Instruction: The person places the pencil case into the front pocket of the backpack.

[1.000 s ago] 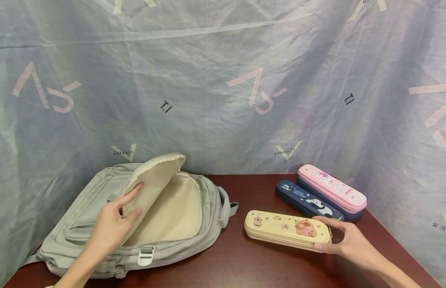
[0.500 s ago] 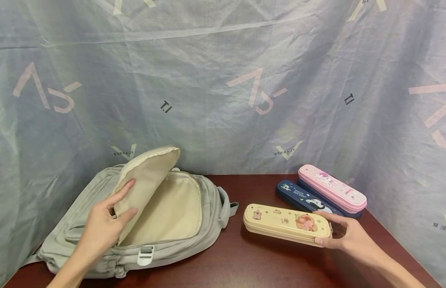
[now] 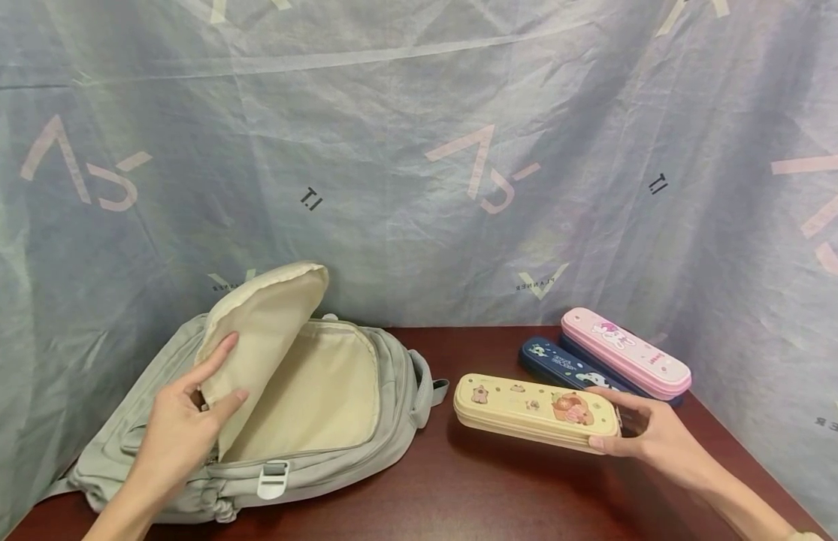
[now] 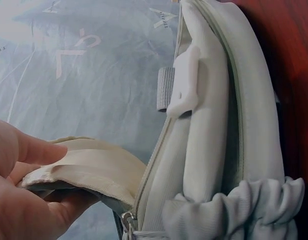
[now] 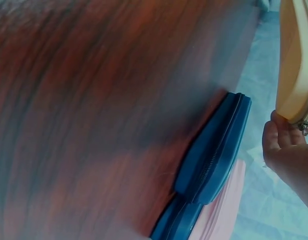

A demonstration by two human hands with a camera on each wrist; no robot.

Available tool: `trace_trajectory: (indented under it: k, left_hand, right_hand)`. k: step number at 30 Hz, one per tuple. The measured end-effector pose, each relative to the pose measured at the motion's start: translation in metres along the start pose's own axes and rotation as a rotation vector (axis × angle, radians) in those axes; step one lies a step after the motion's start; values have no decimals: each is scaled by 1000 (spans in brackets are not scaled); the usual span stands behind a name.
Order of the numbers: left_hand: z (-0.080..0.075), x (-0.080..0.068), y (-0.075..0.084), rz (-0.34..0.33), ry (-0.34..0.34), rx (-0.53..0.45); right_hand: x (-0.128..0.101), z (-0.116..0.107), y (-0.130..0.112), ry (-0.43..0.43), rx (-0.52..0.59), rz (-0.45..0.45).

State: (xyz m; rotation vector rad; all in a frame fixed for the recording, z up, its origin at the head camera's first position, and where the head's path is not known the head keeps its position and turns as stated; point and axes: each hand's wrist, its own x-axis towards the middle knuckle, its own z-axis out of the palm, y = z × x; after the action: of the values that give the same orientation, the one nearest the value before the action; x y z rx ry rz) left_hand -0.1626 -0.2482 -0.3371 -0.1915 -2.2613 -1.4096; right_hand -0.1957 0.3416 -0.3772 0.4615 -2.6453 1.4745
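Open grey backpack; lifted yellow pencil case

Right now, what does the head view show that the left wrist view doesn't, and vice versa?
Head only: the right hand gripping the yellow case by its end, lifted off the table; the navy case and pink case behind it; the backpack's open cream interior.

Left wrist only: a close look at the zipper pull at the base of the opening, and the bunched grey fabric beside it.

Both: the left hand pinching the flap up, the grey backpack, its white buckle and the printed backdrop.
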Motion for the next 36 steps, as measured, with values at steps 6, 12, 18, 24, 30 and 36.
trace_trajectory:
  k: [6,12,18,24,30,36]
  left_hand:
    - [0,0,1,14,18,-38]
    - [-1,-2,1,-1,62,-21]
    - [-1,-4,2,-12,85,-13]
    - [-1,-3,3,-15,74,-24]
    - [-2,-3,2,-10,64,-36]
    - [-2,-3,1,-12,80,-71]
  right_hand:
    - [4,0,-4,8,-7,-14]
    - [9,3,-12,6,-6,-28]
    - [16,5,-22,-19,22,-6]
    - [24,7,-32,-19,-13,-5]
    - [30,10,-40,-17,-40,-27]
    - [37,15,-48,-27,-33,-25]
